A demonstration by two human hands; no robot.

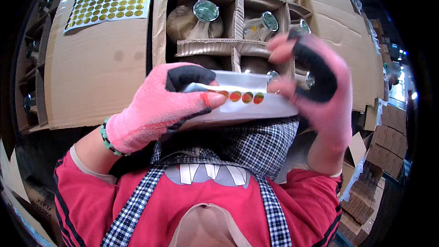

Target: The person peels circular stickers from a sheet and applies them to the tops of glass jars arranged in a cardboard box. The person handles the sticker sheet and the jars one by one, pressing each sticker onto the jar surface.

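Note:
My left hand (169,100), in a pink glove with dark palm and bare fingertips, pinches a white strip of round shiny stickers (247,97) between thumb and fingers. The strip shows a row of several gold-orange dots and lies in front of my apron, over the near edge of the carton. To its right is my right hand (315,73), gloved the same way and blurred by motion. Its thumb and fingers are spread apart above the carton's right side, and I see nothing between them. Glass flask liners (194,23) with round silvery-green mouths sit in the carton's compartments.
Cardboard dividers (238,13) split the open carton. A sheet of gold round stickers (109,0) lies on the flap (100,73) at left. Another flap (336,13) spreads out at right. Stacked brown boxes (386,142) stand at far right; another divided carton (34,77) is at far left.

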